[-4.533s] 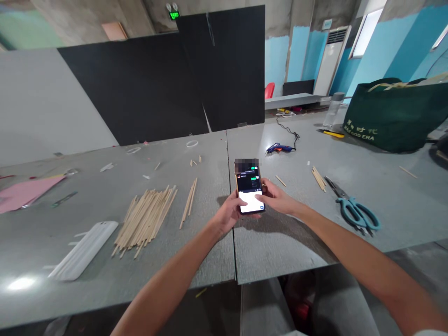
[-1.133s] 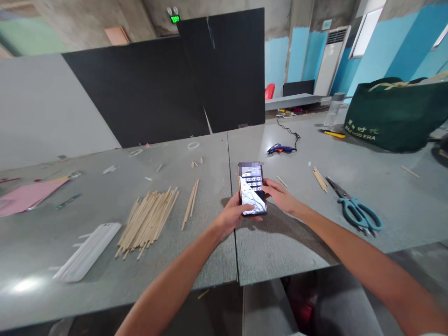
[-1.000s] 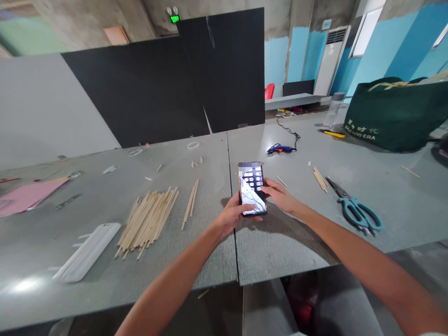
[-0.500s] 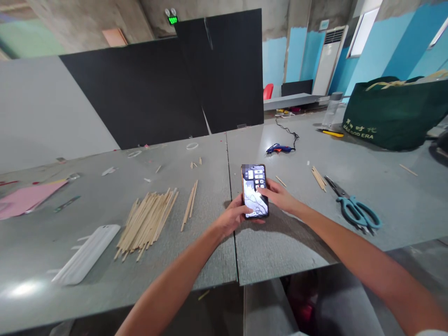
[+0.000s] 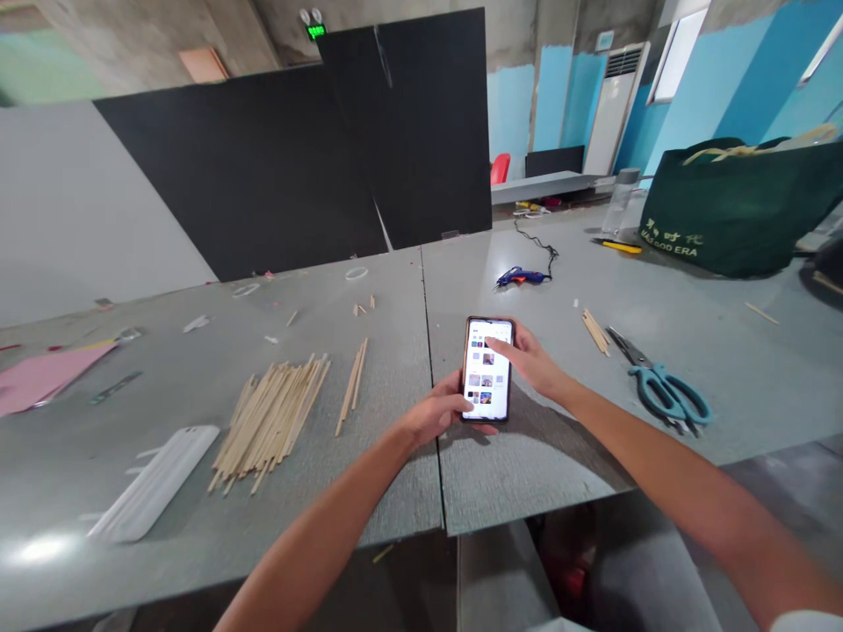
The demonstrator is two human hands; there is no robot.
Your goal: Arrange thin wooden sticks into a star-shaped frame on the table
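A smartphone point(image 5: 487, 373) with a bright white screen showing small picture tiles is held above the grey table, near the seam. My left hand point(image 5: 443, 408) is closed round its lower left corner, the thumb lying on the bottom of the screen. Gripping the upper right edge is my right hand point(image 5: 527, 355), with its thumb over the upper part of the screen. Fingers of both hands are partly hidden behind the phone. To the left lie a pile of thin wooden sticks point(image 5: 273, 421) and a few separate sticks point(image 5: 352, 386).
Blue-handled scissors point(image 5: 662, 386) and short sticks point(image 5: 596, 332) lie to the right. Beyond the phone is a blue glue gun point(image 5: 522, 276) with its cord. A green bag point(image 5: 738, 211), bottle point(image 5: 620, 202) and yellow cutter point(image 5: 619, 246) stand farther back. Glue sticks in a white pack point(image 5: 158, 483) lie left.
The phone's screen has switched from a dark home screen with icons to a white page of picture tiles. My right thumb has moved slightly up the screen.
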